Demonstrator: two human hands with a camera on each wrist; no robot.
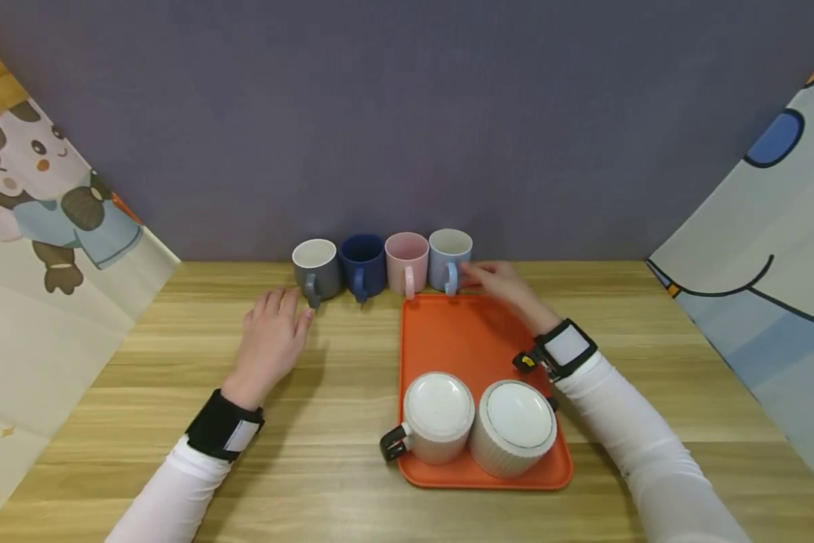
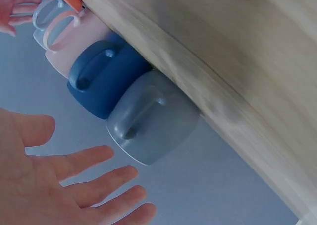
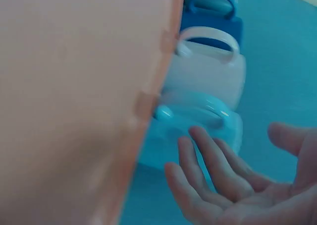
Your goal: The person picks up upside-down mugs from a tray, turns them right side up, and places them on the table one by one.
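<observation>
- Head view: four mugs stand in a row at 12 o'clock with their handles turned toward us, probably for easy grasping. Our left hand [image 1: 271,343] lies spread, just beside the grey mug [image 1: 316,270]. Our right hand [image 1: 505,285] reaches to the light blue mug [image 1: 450,259] at the far edge of the orange tray [image 1: 468,339].
- Left wrist view: the fingers [image 2: 94,158] are straight and hold nothing; the grey mug [image 2: 148,118] is near, at 1 o'clock.
- Right wrist view: the fingers [image 3: 208,158] are spread next to the light blue mug [image 3: 198,131]; we cannot tell if they touch it. We see no writing.
</observation>
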